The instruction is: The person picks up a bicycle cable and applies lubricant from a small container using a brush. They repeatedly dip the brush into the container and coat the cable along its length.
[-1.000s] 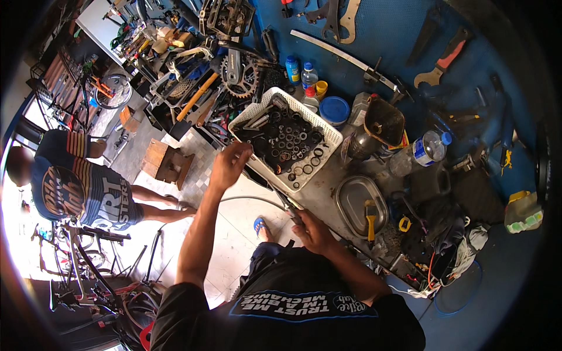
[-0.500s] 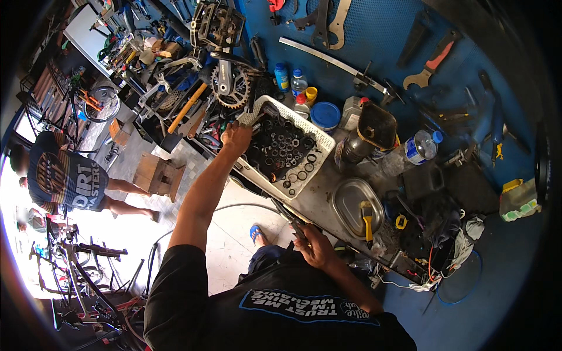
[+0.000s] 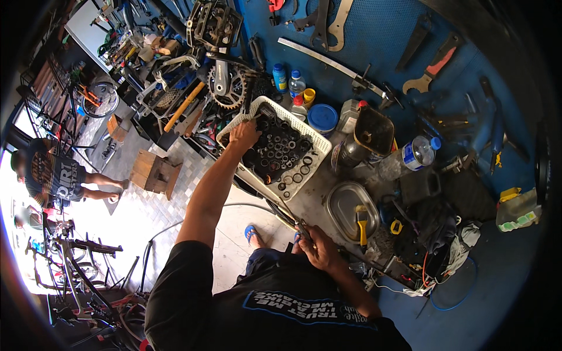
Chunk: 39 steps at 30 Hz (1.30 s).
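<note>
My left hand (image 3: 243, 136) reaches into the left end of a white plastic basket (image 3: 313, 137), its fingers pointing down among dark parts. Their tips are hidden, so whether they pinch anything cannot be told. Many small rings (image 3: 285, 145) and round dark parts lie spread over the basket's bottom. Close to my body, below the basket's near side, my right hand (image 3: 319, 248) is closed around a slim dark tool (image 3: 301, 229). Its exact kind is unclear. A grey hose (image 3: 246, 205) curves across from the left towards this tool.
An oval metal tray (image 3: 339, 216) with a yellow-handled brush (image 3: 362, 228) sits right of the basket. Bottles, a blue-lidded tub (image 3: 322, 118) and a cut-open container (image 3: 374, 131) stand behind. A crankset (image 3: 221, 79) hangs back left. Another person (image 3: 55, 172) is far left.
My left hand has shifted from the basket's left rim to inside it. The right hand keeps its hold on the tool. The other person has moved slightly left.
</note>
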### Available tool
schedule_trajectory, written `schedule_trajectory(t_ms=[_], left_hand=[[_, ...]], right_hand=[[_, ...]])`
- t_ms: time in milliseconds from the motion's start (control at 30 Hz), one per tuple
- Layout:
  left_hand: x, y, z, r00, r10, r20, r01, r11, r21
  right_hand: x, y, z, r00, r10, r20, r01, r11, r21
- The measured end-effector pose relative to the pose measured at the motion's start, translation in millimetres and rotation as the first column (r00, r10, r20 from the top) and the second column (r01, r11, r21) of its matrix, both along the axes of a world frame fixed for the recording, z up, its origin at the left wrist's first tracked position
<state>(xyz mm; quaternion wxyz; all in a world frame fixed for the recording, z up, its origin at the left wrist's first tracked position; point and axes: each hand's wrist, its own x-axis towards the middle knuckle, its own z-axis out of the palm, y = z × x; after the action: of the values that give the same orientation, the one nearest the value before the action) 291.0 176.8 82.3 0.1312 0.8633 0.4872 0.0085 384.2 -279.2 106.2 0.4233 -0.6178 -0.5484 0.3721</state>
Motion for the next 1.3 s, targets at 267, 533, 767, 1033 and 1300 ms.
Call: schedule_trajectory(t_ms=[267, 533, 767, 1033, 1300], left_hand=[[7.2, -8.8, -0.5, 0.981, 0.058, 0.184, -0.049, 0.998, -0.05], [-100.3, -117.4, 49.4, 0.675, 0.102, 0.731, -0.084, 0.995, -0.062], [-255.1, -193.9, -10.2, 0.775, 0.267, 0.573, -0.36, 0.932, 0.053], [-386.0, -239.4, -73.0, 0.739, 0.515, 0.435, -0.565, 0.825, -0.018], [-462.8, -239.3, -84.3, 0.725, 0.505, 0.469, -0.569, 0.822, -0.006]], right_hand=[[3.4, -10.2, 4.8, 0.991, -0.118, 0.055, 0.11, 0.984, 0.142], [2.1, 35.0, 31.5, 0.999, 0.051, 0.007, -0.052, 0.994, 0.101], [-71.9, 135.4, -12.8, 0.746, 0.565, 0.353, -0.432, 0.813, -0.39], [-238.6, 210.2, 50.1, 0.513, 0.716, 0.474, -0.471, 0.696, -0.542], [-322.6, 233.7, 56.4, 0.495, 0.727, 0.476, -0.394, 0.676, -0.623]])
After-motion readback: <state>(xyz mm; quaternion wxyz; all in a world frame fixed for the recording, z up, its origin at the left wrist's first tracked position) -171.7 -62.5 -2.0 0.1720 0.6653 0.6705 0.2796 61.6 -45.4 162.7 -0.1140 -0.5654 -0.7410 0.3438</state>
